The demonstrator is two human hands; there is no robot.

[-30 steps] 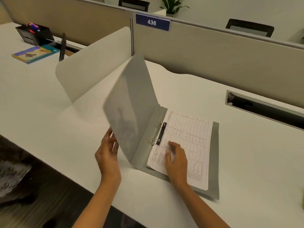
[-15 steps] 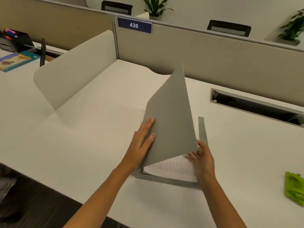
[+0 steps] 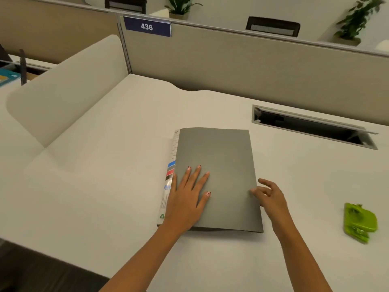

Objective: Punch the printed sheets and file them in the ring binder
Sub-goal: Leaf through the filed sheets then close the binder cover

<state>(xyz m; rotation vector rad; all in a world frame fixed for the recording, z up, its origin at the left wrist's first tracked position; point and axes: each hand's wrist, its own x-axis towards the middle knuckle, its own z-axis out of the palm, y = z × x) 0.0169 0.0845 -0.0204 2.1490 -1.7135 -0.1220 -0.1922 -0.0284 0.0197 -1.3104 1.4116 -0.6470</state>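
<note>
The grey ring binder point(image 3: 219, 157) lies flat and closed on the white desk, its labelled spine to the left. The printed sheets are hidden inside it. My left hand point(image 3: 187, 194) rests palm down with spread fingers on the cover's lower left part. My right hand point(image 3: 270, 196) is at the binder's right edge, fingers loosely curled and apart, fingertips just touching or barely off the cover edge, holding nothing.
A green hole punch point(image 3: 359, 222) sits on the desk at the far right. A cable slot point(image 3: 311, 127) opens in the desk behind the binder. A white curved divider point(image 3: 63, 89) stands at left, a fabric partition point(image 3: 231, 66) at the back.
The front cover swung from upright down to the right and now lies flat over the sheets. My left hand followed it down onto the cover; my right hand slid out from under it.
</note>
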